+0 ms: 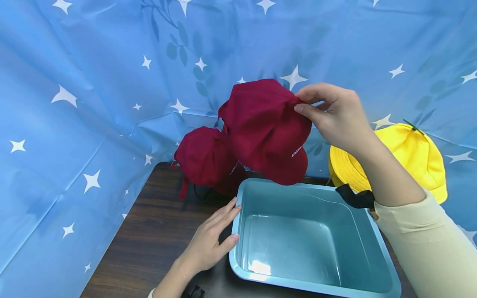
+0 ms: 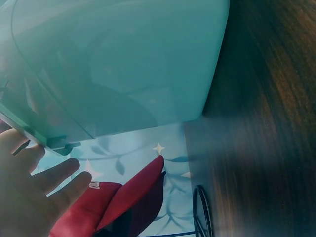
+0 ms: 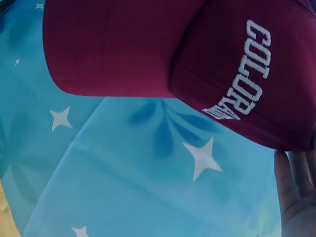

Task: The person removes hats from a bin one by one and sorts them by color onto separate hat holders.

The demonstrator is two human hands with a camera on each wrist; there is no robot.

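My right hand (image 1: 333, 111) pinches a dark red baseball cap (image 1: 266, 132) by its crown and holds it up above the back rim of a light blue plastic bin (image 1: 290, 240). White embroidered letters show on the cap's front in the right wrist view, where part of the hand (image 3: 298, 197) appears at the edge. At the bin's left side, my left hand (image 1: 208, 240) touches the rim with its fingers extended. A second red cap (image 1: 203, 157) sits behind the left hand, partly hidden by the raised cap; its brim (image 2: 133, 190) shows in the left wrist view.
A yellow hat (image 1: 410, 157) lies behind the bin on the right, partly covered by my right forearm. A black cable (image 2: 201, 212) runs along the dark wooden table (image 1: 149, 231) near the second cap. Blue star-printed cloth (image 1: 93, 103) hangs behind and to the left.
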